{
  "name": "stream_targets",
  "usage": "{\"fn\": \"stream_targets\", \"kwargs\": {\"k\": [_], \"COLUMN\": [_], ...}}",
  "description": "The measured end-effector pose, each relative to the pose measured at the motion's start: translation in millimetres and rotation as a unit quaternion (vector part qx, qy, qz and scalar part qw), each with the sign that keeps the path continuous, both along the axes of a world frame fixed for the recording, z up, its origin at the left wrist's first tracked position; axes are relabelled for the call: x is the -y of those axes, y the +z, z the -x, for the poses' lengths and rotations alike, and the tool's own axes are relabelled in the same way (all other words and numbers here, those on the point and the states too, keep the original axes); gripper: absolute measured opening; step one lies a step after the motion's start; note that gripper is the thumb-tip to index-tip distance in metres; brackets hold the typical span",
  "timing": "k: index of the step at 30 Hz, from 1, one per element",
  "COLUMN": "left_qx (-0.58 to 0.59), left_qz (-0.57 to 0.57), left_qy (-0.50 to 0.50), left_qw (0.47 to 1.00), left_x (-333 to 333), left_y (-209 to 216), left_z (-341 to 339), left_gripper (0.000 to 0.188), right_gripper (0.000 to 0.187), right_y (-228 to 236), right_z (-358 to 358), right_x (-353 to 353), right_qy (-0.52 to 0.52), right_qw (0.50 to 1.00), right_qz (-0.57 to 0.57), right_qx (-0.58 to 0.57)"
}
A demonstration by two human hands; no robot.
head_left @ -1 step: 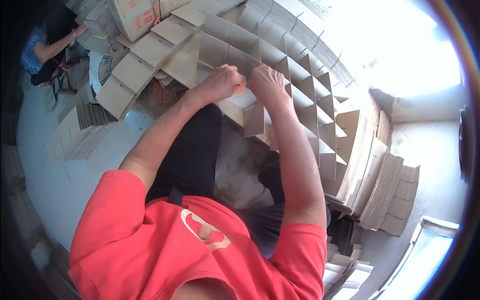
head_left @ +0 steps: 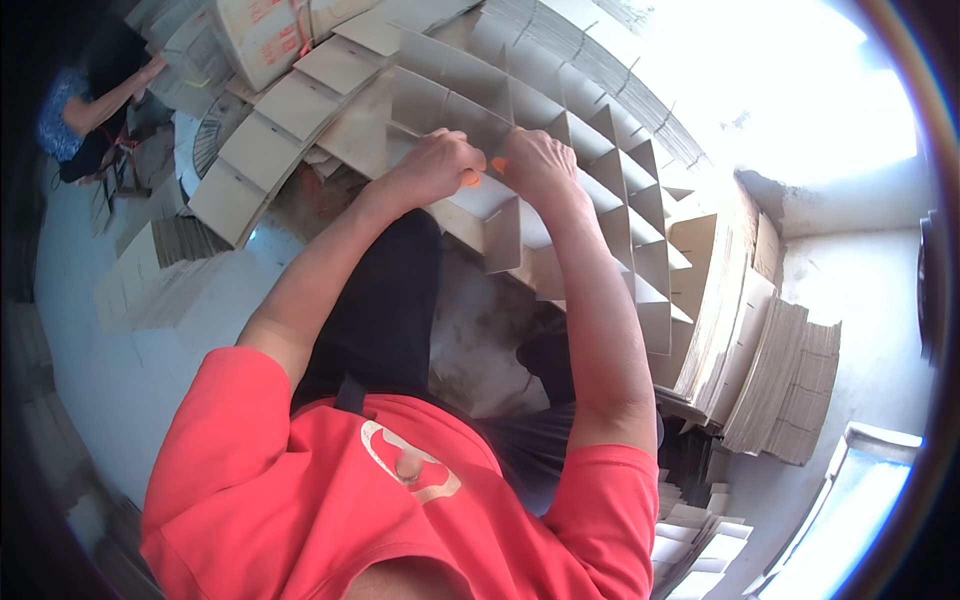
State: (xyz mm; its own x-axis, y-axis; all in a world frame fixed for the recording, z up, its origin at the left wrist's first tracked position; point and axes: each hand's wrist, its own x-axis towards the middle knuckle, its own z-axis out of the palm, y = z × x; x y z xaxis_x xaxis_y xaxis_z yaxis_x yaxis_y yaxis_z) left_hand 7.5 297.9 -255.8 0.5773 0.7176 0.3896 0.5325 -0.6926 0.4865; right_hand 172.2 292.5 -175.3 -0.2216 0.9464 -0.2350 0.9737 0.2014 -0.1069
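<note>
In front of me stands a grid of interlocking cardboard dividers [head_left: 420, 98], its crossed strips forming several square cells. My left hand [head_left: 435, 168] is closed, knuckles up, at the near left part of the grid. Close beside it, my right hand [head_left: 542, 168] is also closed, apparently pinching a cardboard strip. Orange coverings show at the thumbs of both hands, and another bit of orange at the right fingertips. The fingertips and the strip edges between them are mostly hidden behind my hands. A single upright flap [head_left: 503, 238] stands just below my right hand.
Flat cardboard pieces [head_left: 255, 150] overlap in a row on the left. Stacked cardboard [head_left: 780, 375] stands at the right, with more strips [head_left: 570, 75] behind the grid. A large carton [head_left: 255, 45] sits at the far left, near another person [head_left: 80, 115].
The gap between my hands is slightly wider, and the orange covering on the right thumb now shows. The view has shifted a little; the grid looks otherwise the same.
</note>
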Motion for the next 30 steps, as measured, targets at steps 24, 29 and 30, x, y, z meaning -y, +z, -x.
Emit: {"fn": "stream_targets", "kwargs": {"k": [24, 29, 30], "left_qx": [0.02, 0.025, 0.03], "left_qz": [-0.046, -0.046, -0.054], "left_qy": [-0.017, -0.006, -0.002], "left_qw": [0.999, 0.999, 0.998], "left_x": [12.8, 14.7, 14.1], "left_y": [13.2, 20.3, 22.4], "left_z": [3.3, 6.7, 9.4], "left_gripper": [0.034, 0.035, 0.035], "right_gripper": [0.022, 0.027, 0.029], "right_y": [-56.6, -30.6, -12.6], "right_z": [-318.5, -304.8, -299.7], "right_x": [158.0, 158.0, 157.8], "right_qy": [-0.384, -0.431, -0.421], "right_qw": [0.884, 0.822, 0.793], "right_qz": [-0.226, -0.349, -0.415], "right_qx": [0.143, 0.129, 0.147]}}
